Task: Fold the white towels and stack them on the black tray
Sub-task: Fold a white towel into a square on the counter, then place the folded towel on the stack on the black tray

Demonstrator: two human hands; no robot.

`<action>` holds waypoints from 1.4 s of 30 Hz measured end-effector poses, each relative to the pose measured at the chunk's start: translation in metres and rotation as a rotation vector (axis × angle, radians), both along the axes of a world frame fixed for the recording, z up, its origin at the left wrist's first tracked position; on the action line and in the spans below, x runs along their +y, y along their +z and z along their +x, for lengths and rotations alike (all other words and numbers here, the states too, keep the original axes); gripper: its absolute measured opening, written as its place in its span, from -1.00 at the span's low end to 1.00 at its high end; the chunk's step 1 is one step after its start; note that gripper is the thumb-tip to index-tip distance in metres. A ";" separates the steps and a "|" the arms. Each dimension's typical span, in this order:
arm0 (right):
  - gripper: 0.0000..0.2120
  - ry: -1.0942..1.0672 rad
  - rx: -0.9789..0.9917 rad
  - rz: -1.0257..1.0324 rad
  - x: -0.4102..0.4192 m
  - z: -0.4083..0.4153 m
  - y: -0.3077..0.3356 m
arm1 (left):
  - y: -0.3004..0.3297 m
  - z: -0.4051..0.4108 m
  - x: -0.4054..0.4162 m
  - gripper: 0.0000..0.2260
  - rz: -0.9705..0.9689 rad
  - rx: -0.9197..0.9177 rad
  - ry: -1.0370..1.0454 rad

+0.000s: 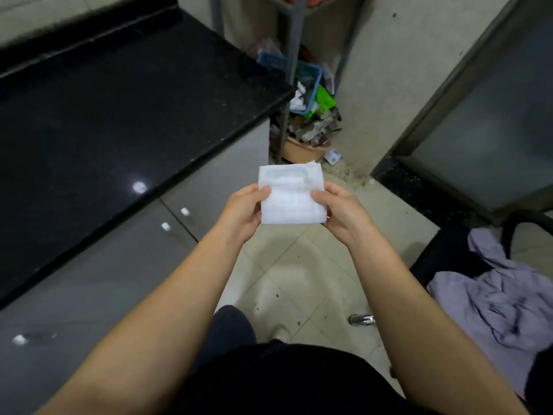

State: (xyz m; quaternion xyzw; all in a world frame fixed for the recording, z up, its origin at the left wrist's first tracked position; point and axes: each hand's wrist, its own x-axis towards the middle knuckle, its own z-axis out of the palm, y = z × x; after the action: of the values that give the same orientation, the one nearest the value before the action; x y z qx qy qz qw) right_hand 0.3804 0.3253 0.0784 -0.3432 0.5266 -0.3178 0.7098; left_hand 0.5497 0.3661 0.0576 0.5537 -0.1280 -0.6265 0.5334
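Head view: white towel [288, 194] held in mid-air over tiled floor [299, 265], just right of black countertop [119, 94]. Left hand [244, 212] pinching left edge, right hand [339, 212] pinching right edge, thumbs on top. Black tray not in view. Risk: loosened pinch, layers springing apart or dropping onto gritty floor. Soft, thin woven cloth, gridded texture, folded into compact rectangle, top edge slightly uneven.

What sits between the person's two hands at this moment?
In the head view, a small folded white towel spans the gap: the left hand pinches its left edge and the right hand its right edge, above the tiled floor.
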 end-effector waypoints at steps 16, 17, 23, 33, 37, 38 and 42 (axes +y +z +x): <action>-0.91 -0.096 -0.014 -0.382 -0.368 0.024 0.106 | 0.136 0.024 -0.373 -0.92 -0.380 -0.293 -0.075; -0.89 -0.087 0.006 -0.435 -0.393 0.029 0.120 | 0.151 0.028 -0.393 -0.93 -0.416 -0.334 -0.066; -0.87 0.055 0.136 -0.736 -0.530 0.063 0.191 | 0.220 0.056 -0.503 -0.91 -0.521 -0.508 0.124; -0.74 0.424 0.489 -1.171 -0.766 0.162 0.253 | 0.263 0.125 -0.698 -0.83 -0.378 -0.723 0.489; -0.72 0.534 0.512 -1.196 -0.832 0.205 0.259 | 0.260 0.155 -0.755 -0.82 -0.269 -0.758 0.591; -0.73 0.562 0.527 -1.197 -0.841 0.213 0.255 | 0.255 0.162 -0.764 -0.81 -0.221 -0.777 0.606; -0.72 0.646 0.570 -1.196 -0.864 0.229 0.226 | 0.225 0.179 -0.782 -0.77 -0.062 -0.854 0.636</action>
State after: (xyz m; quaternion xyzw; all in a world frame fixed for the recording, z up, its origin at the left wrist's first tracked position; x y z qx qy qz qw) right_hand 0.6090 -0.5392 0.3044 -0.8789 0.3003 -0.2243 0.2951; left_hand 0.7287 -0.4156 0.2824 0.7549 -0.1780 -0.1487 0.6134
